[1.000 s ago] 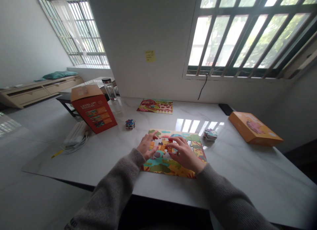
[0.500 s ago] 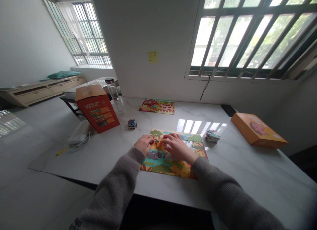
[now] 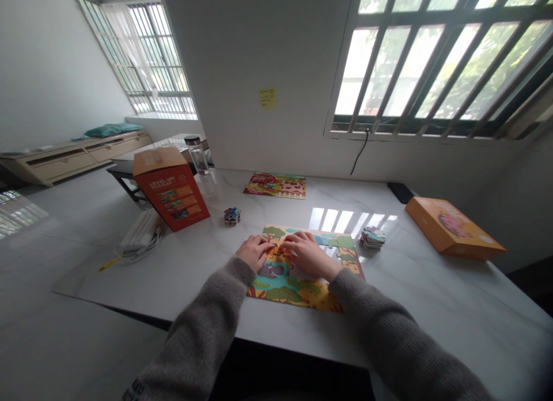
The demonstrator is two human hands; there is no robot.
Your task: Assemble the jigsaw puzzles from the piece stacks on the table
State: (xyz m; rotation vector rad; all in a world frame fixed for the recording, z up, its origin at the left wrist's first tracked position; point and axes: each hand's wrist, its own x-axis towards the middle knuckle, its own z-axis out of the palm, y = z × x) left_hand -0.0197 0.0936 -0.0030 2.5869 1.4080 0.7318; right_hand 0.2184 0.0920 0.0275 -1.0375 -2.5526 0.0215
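Observation:
On the table in front of me lies a colourful jigsaw puzzle [image 3: 280,294] with animals, trees and water, its right part showing a gap in the picture. My left hand [image 3: 254,251] rests at its left side, thumb and fingers bent down on an orange puzzle piece [image 3: 281,252]. From the other side my right hand [image 3: 307,253] has its fingertips on the same piece, its palm covering the middle of the puzzle. Right of the puzzle stands a stack of puzzle pieces [image 3: 372,239]. A smaller stack with a blue top piece [image 3: 232,215] is at the upper left.
A farm-themed puzzle [image 3: 276,185] lies by the wall. The red puzzle box [image 3: 173,196] stands at left near a glass bottle [image 3: 197,156] and a white power strip [image 3: 140,231]. An orange box [image 3: 451,225] and a black phone [image 3: 400,192] are at right.
My left fingers have shifted slightly right, nearer to my right fingertips over the orange piece. My right hand has barely moved. The view has shifted a little.

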